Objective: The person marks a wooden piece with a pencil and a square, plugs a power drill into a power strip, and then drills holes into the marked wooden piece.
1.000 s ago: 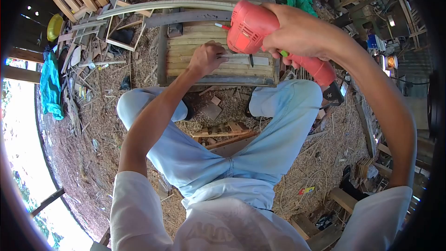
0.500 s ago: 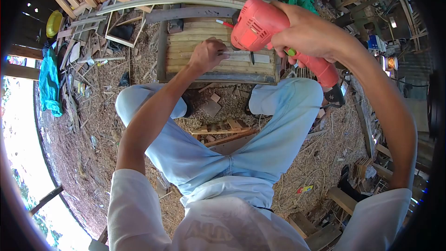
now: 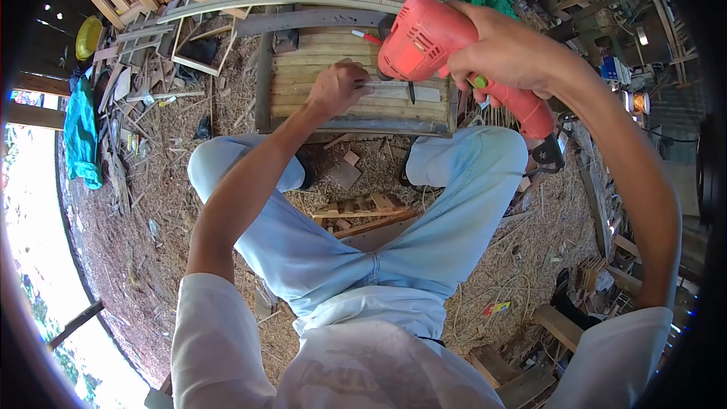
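Note:
My right hand (image 3: 503, 49) is wrapped round the handle of a red power tool (image 3: 424, 42) with a green button, held over the right part of a low slatted wooden bench (image 3: 303, 72). My left hand (image 3: 337, 89) is closed over the middle of the bench, its fingers pinched on a thin pale strip (image 3: 401, 91) that lies along the slats. A dark, slim pointed item (image 3: 411, 92) rests across the strip. Near the tool's front lies a red and white marker-like stick (image 3: 366, 37). The tool's working end is hidden from view.
Long curved wooden strips (image 3: 303, 0) cross the far side of the bench. Wooden frames (image 3: 198, 53) and offcuts lie at the left, near a teal bag (image 3: 81, 132). Wood shavings cover the ground around my legs. Timber pieces (image 3: 560, 326) lie at the lower right.
The red power tool and my right hand have shifted very slightly. My left hand keeps its place on the strip.

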